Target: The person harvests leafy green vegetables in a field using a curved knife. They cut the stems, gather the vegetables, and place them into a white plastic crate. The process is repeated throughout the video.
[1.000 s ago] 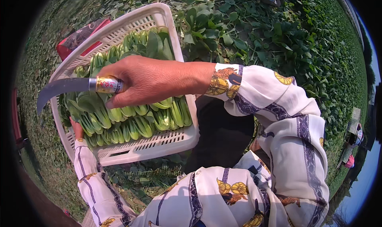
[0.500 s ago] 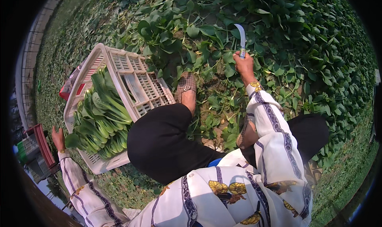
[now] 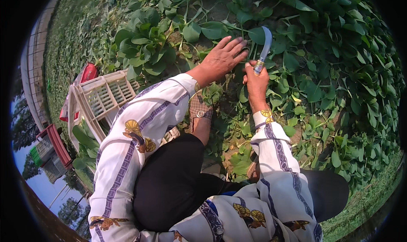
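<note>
A small curved harvesting knife point(image 3: 265, 47) is gripped by its handle in my right hand point(image 3: 257, 84), its bright blade pointing up and away from me. My left hand point(image 3: 220, 60) reaches out over the leafy greens point(image 3: 214, 30), palm down, with straight fingers slightly apart and no object visible in it. The fingertips lie close to some pale stems beside the knife hand; whether they touch them I cannot tell. To the left, behind my left sleeve, stands a white slatted plastic crate point(image 3: 111, 93) with cut green vegetables point(image 3: 85, 142) in it, mostly covered by the arm.
My checked shoe point(image 3: 200, 108) is planted among the plants, just below my left wrist. Past the crate lies a red and grey item point(image 3: 88, 73). Farther left are stacked red and green crates point(image 3: 55, 151). Dense leaves point(image 3: 360, 85) fill the right side.
My left hand has swung from the crate's far left side over to the plants in front. The right hand stays near the same spot, and its knife has tilted to the right.
</note>
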`<action>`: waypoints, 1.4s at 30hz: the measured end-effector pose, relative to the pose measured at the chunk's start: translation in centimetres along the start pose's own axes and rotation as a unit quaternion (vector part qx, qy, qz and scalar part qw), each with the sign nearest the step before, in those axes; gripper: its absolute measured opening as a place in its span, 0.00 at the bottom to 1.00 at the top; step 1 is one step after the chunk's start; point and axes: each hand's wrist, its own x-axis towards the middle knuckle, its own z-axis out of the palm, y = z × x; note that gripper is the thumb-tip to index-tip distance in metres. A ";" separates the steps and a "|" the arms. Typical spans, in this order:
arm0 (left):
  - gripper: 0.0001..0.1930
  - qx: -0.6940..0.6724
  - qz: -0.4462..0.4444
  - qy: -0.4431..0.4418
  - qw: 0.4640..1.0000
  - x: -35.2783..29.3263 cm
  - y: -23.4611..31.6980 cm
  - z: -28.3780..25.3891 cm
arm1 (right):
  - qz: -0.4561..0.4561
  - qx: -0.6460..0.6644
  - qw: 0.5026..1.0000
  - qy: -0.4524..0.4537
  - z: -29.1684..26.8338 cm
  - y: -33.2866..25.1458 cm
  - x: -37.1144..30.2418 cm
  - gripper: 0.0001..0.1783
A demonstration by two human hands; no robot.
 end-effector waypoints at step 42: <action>0.06 0.097 -0.267 -0.231 0.931 -16.6 -20.8 0.2 | -0.107 -0.198 0.944 -0.243 21.7 3.8 2.5 0.25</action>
